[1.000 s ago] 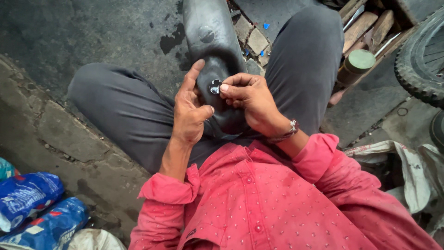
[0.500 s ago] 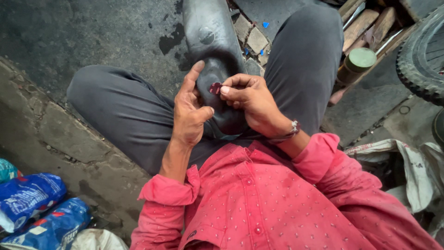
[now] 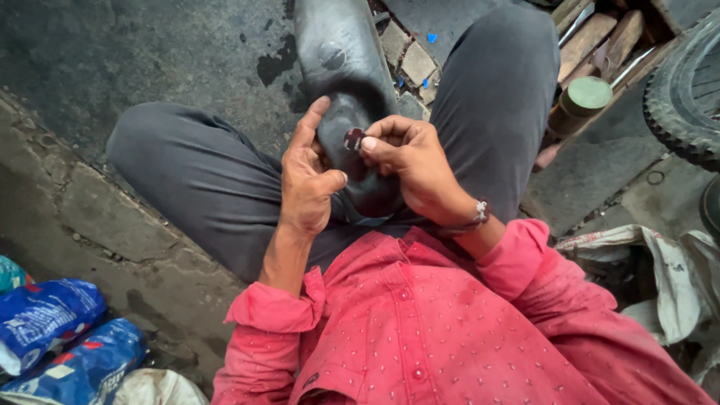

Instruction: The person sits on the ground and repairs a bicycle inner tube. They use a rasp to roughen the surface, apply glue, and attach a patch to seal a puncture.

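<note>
Pinching a small red patch (image 3: 353, 139), the right hand (image 3: 412, 169) meets the black inner tube (image 3: 341, 60).

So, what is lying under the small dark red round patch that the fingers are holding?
Under the patch is the black rubber tube, draped across the lap. The left hand and right hand cover the tube around it, so that surface is hidden.

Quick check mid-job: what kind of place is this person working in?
Probably a roadside tyre repair spot: a black inner tube across the lap, a knobbly tyre at the right, worn pavement underneath.
</note>
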`<state>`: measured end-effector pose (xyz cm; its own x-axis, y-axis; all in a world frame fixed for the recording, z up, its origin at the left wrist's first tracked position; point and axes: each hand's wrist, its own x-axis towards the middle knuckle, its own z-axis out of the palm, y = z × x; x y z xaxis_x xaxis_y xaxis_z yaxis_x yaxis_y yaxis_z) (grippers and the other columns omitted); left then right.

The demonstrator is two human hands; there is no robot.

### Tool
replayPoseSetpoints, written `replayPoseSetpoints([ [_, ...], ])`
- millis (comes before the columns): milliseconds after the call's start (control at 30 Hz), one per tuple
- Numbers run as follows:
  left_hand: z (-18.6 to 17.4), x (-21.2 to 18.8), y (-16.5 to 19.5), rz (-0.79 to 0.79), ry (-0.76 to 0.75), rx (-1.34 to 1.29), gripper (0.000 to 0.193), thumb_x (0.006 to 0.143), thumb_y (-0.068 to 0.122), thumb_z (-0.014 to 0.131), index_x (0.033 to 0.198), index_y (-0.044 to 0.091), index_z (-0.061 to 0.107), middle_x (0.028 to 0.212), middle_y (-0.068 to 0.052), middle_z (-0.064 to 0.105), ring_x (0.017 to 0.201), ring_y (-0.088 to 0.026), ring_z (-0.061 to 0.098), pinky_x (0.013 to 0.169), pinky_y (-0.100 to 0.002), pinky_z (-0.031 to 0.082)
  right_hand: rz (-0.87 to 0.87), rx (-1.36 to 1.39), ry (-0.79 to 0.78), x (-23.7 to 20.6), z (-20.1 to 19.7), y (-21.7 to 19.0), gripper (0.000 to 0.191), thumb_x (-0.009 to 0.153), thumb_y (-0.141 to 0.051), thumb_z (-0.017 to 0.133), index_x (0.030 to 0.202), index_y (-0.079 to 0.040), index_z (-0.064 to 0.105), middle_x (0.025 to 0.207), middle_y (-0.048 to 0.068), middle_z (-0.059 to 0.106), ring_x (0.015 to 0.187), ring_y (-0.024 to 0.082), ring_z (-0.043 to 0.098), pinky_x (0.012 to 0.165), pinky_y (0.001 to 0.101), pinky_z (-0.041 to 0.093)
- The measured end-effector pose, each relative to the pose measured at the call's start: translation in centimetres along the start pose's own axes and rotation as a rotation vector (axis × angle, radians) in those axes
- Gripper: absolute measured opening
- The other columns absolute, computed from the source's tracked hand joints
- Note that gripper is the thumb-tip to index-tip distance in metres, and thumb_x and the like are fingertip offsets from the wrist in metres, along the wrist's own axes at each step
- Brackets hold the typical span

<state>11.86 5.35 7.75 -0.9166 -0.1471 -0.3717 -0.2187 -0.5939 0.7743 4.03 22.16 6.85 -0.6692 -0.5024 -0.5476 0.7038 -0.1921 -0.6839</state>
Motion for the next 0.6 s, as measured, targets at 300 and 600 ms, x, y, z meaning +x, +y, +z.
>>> replayPoseSetpoints([
  [300,-0.26,-0.1,-0.33,0.014,-0.015,0.023,0.096,0.069,-0.015,0.053,0.162,0.003,0.035,0.121,-0.008,0.068,0.108,-0.017,0.067,0.102,-0.03,0.054,0.092,0.001,0.02,0.81,0.02,0.04,0.008,0.089,-0.006,0.078,0.095,-0.002,0.074,0.08,0.002,0.072,0.063,0.004,0.057,0.056,0.0191,0.042],
  [600,-0.25,-0.17,-0.38,0.018,-0.015,0.017,0.096,0.07,-0.015,0.053,0.162,0.004,0.036,0.119,-0.008,0.068,0.106,-0.016,0.068,0.101,-0.03,0.055,0.077,-0.01,0.047,0.78,0.25,0.34,0.009,0.088,-0.007,0.079,0.094,-0.002,0.074,0.08,0.003,0.072,0.064,0.004,0.058,0.057,0.019,0.042],
])
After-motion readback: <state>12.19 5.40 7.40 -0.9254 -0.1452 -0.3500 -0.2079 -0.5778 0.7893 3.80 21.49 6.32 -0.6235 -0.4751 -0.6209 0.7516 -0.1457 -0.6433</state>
